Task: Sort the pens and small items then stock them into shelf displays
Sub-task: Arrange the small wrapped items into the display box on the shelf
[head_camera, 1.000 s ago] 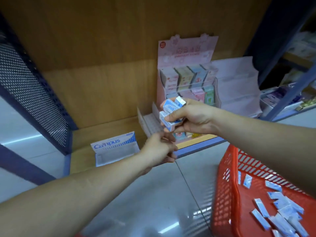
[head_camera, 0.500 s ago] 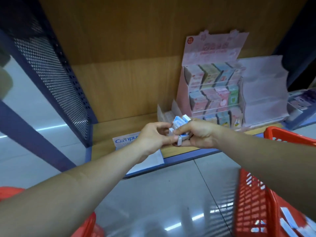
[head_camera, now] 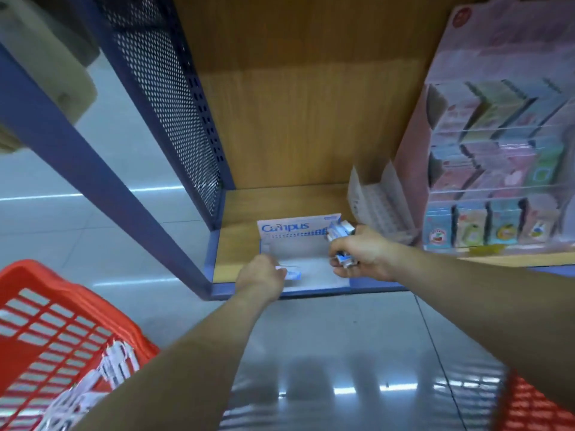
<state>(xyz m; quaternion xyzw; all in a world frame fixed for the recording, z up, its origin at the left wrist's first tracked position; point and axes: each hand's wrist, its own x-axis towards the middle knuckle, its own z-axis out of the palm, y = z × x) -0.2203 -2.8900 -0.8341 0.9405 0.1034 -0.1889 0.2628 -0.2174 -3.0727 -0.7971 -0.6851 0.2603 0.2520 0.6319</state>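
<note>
— Where are the hands?
— Both are at the front of the low shelf (head_camera: pixel 239 213). The left hand (head_camera: pixel 261 276) has its fingers pinched on one small blue-and-white packet (head_camera: pixel 291 272), low over the front half of the Campus box (head_camera: pixel 298 244). It's too blurred to tell whether the packet touches the box.

— And the other one?
— The right hand (head_camera: pixel 365 255) has its fingers curled tight round a bundle of packets (head_camera: pixel 340 231), at the box's right edge.

— Is there much room around that box?
— Its front edge sits right up at the blue lip (head_camera: pixel 311 294) of the shelf. On its left there's a strip of bare wood before the perforated side panel (head_camera: pixel 174 113). Behind it is bare board back to the wooden wall. The right side is tighter. A white carton (head_camera: pixel 376 203) with its flaps up stands just beside the back corner, and the pink display (head_camera: pixel 497 144) rises beyond that.

— And lower down?
— There's shiny grey floor (head_camera: pixel 326 353) under both forearms. A red basket (head_camera: pixel 46 321) stands at the left, apart from the shelf, with white packets in it. A second red basket (head_camera: pixel 535 405) shows in the lower right corner.
</note>
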